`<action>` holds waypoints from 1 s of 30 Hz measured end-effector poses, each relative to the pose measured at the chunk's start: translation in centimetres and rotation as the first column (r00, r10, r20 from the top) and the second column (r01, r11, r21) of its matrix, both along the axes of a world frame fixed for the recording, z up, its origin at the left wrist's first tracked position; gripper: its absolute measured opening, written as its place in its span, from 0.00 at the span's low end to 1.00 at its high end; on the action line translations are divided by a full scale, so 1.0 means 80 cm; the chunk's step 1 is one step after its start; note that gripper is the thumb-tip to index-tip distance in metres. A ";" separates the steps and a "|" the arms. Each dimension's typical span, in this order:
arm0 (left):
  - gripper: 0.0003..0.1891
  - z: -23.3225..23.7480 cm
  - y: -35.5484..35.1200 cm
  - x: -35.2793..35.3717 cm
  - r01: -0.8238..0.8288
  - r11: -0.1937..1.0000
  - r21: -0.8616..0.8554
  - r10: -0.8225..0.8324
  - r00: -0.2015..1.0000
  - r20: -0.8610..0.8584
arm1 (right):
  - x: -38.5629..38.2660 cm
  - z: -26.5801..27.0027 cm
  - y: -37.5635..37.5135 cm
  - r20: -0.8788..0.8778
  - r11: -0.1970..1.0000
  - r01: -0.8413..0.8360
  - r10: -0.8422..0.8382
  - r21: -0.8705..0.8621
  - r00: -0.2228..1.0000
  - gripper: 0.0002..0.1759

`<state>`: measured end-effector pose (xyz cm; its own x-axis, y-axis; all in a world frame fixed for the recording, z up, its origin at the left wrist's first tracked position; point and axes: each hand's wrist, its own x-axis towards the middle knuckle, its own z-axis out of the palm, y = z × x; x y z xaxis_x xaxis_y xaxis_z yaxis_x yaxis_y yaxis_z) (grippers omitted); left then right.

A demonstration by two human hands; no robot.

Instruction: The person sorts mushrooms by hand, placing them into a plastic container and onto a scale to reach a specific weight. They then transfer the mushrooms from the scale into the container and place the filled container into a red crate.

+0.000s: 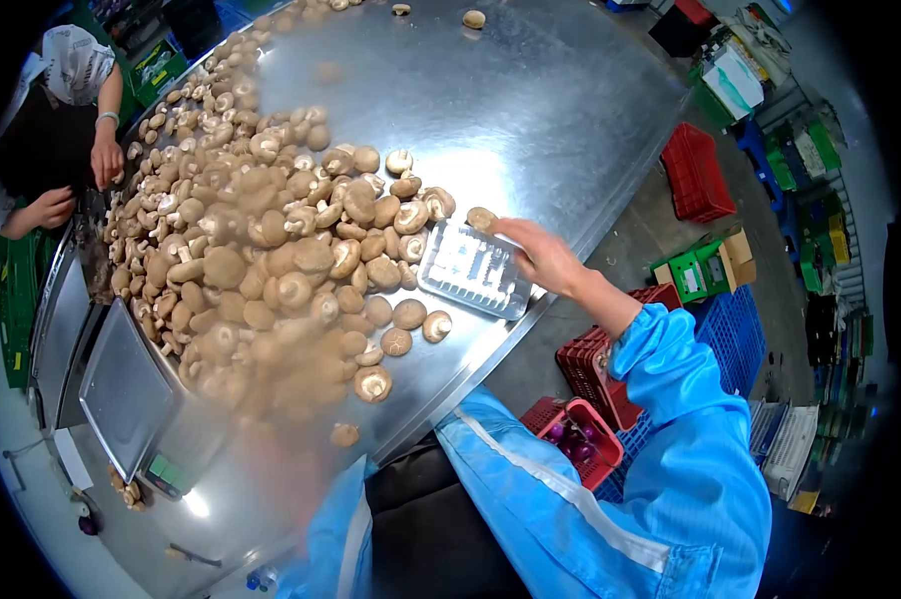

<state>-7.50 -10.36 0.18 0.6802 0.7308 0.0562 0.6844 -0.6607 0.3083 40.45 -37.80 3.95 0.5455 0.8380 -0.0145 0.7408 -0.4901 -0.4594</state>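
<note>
While the head view takes in most of a broad stainless steel table (530, 110), the person's right hand (547, 260) reaches from the right, out of a bright blue jacket sleeve (670, 399), to a clear, ribbed plastic tray (473, 270). The tray lies empty near the right edge of the table, just beside a large heap of brown shiitake mushrooms (271, 250). The fingers are stretched out and only loosely curled, with their tips at a single tan mushroom cap (482, 218) by the tray's far corner. Whether they pinch the cap or only touch it I cannot tell. The left hand is lost in a brownish motion blur over the near part of the heap, above the left blue sleeve (335, 529), so its grip cannot be told either.

At the near left stands a grey weighing scale with a flat steel pan (126, 389). At the far left, a co-worker's two hands (106, 160) are at the edge of the heap. Red plastic crates (695, 172) stand on the floor to the right.

The light tray is close to the table's rim, so a careless nudge could likely slide it off towards the floor. A stray mushroom (345, 434) at the near rim looks apt to roll off if the blurred arm brushes the heap.
</note>
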 end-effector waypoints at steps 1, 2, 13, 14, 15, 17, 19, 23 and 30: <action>0.40 0.000 -0.002 0.006 -0.031 1.000 0.001 0.031 0.999 -0.014 | 0.000 0.000 0.009 -0.007 0.989 0.135 -0.135 0.067 0.991 0.33; 0.41 0.001 -0.002 0.007 -0.066 0.997 -0.039 0.068 0.997 0.038 | 0.009 0.003 0.021 -0.185 0.967 0.252 -0.240 0.044 0.953 0.39; 0.40 -0.009 0.007 0.021 -0.050 0.998 0.048 0.061 0.962 -0.268 | 0.057 -0.035 0.205 -0.746 0.965 0.155 0.058 0.213 0.663 0.47; 0.40 -0.012 0.008 0.019 -0.043 0.996 0.083 0.064 0.963 -0.263 | 0.048 -0.032 0.217 -0.693 0.966 0.172 0.010 0.193 0.721 0.44; 0.41 -0.007 0.008 0.023 -0.051 0.996 0.069 0.068 0.958 -0.279 | 0.036 -0.019 0.229 -0.634 0.965 0.194 -0.040 0.175 0.772 0.41; 0.41 0.005 0.006 0.031 -0.062 0.997 0.035 0.070 0.950 -0.305 | 0.017 -0.017 0.248 -0.581 0.878 0.333 -0.079 0.345 0.810 0.39; 0.41 0.001 0.004 0.030 -0.061 0.997 0.040 0.070 0.959 -0.275 | -0.006 -0.003 0.270 -0.522 0.791 0.366 -0.070 0.489 0.850 0.37; 0.43 0.016 0.009 0.037 -0.053 0.998 -0.026 0.042 0.949 -0.314 | -0.093 0.063 0.318 -0.356 0.859 0.139 0.052 0.492 0.933 0.38; 0.44 0.007 0.018 0.005 -0.012 0.997 -0.082 0.001 0.991 -0.133 | -0.195 0.067 0.346 -0.024 0.774 -0.088 0.132 0.627 0.991 0.39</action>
<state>-7.07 -8.92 0.75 0.6728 0.7337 -0.0943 0.7270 -0.6322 0.2678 24.87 -10.12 9.31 0.4655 0.7298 0.5008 0.7306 0.0026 -0.6828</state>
